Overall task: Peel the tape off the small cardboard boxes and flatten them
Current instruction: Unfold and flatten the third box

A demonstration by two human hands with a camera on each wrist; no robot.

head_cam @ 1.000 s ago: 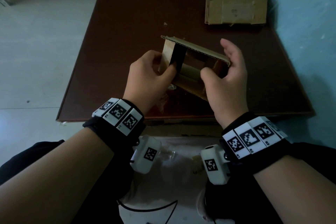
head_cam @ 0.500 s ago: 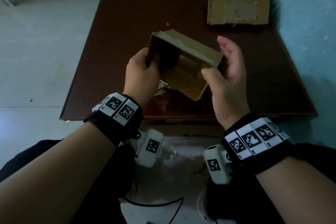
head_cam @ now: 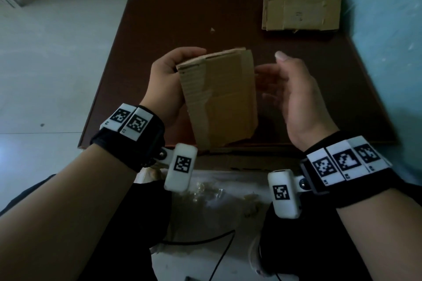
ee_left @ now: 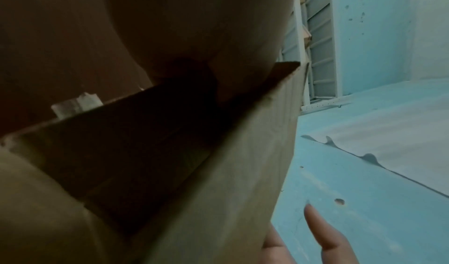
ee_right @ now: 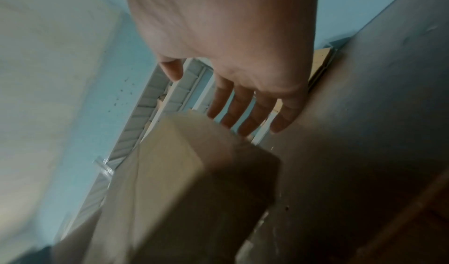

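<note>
A small brown cardboard box (head_cam: 219, 98) is held above the near edge of the dark table (head_cam: 173, 18), one broad taped face turned up toward me. My left hand (head_cam: 169, 80) grips its left side, fingers curled over the far top corner. My right hand (head_cam: 290, 89) is just right of the box, palm facing it, fingers straight and apart from the cardboard. In the left wrist view the box (ee_left: 218, 172) still shows an open hollow end. The right wrist view shows the right hand's spread fingers (ee_right: 245, 110) above the blurred box (ee_right: 189, 172).
A flattened stack of cardboard (head_cam: 299, 0) lies at the table's far right corner beside the blue wall (head_cam: 388, 18). Crumpled clear tape (head_cam: 210, 191) lies on the white surface near my lap, with a black cable (head_cam: 219, 248) below it. Pale floor is to the left.
The box has been turned from showing its open inside to showing a closed broad face. My right hand has let go of it and drawn back to the right; the left hand keeps its grip.
</note>
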